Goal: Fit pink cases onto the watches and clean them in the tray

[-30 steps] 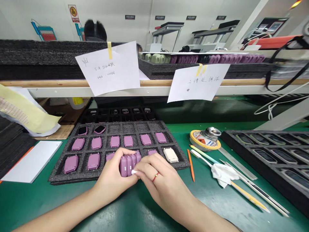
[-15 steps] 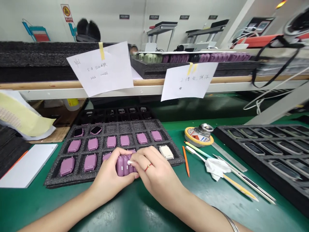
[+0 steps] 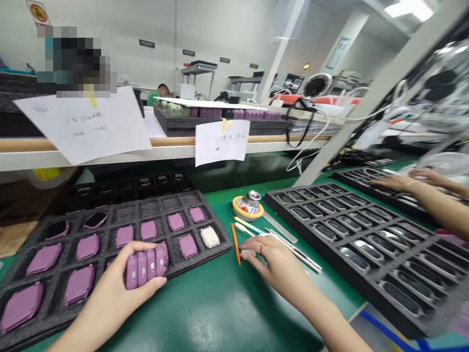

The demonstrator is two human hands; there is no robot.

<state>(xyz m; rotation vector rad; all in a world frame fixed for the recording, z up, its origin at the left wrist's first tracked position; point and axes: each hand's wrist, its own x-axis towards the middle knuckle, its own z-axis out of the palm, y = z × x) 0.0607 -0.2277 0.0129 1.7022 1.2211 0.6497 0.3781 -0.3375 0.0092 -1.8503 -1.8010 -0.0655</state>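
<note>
Between L hand's [image 3: 113,283] thumb and curled fingers: a row of approx. four purple cases [image 3: 146,265], edge-on, pale slots facing out. Those fingers are wrapped round the row, thumb along its underside. Below and behind them is the black foam tray [image 3: 198,261], w/ more purple cases in pockets either side of the fingers, plus one cream case [image 3: 210,237] off to their right. Can't tell if the held row touches the tray.

R hand [image 3: 273,259] is well apart from the row, fingers bent and low over the desk [image 3: 208,303], tips just beside an orange stick [image 3: 235,244]. Pale bit [image 3: 248,253] shows at thumb/index tips; gripped or just lying there, can't tell. Beyond those tips: tape roll [image 3: 247,215] w/ metal-topped pot [image 3: 253,195] on it.

Risks, my read: row looks held by squeeze alone, so a slack thumb or uneven pressure could let a mid case slip & scuff on the desk or tray. R fingers could nudge the orange stick, or tip the pot if reaching too far. Fwd swing of R forearm might also bump the glass-faced units' tray [image 3: 330,271] nearby.
</note>
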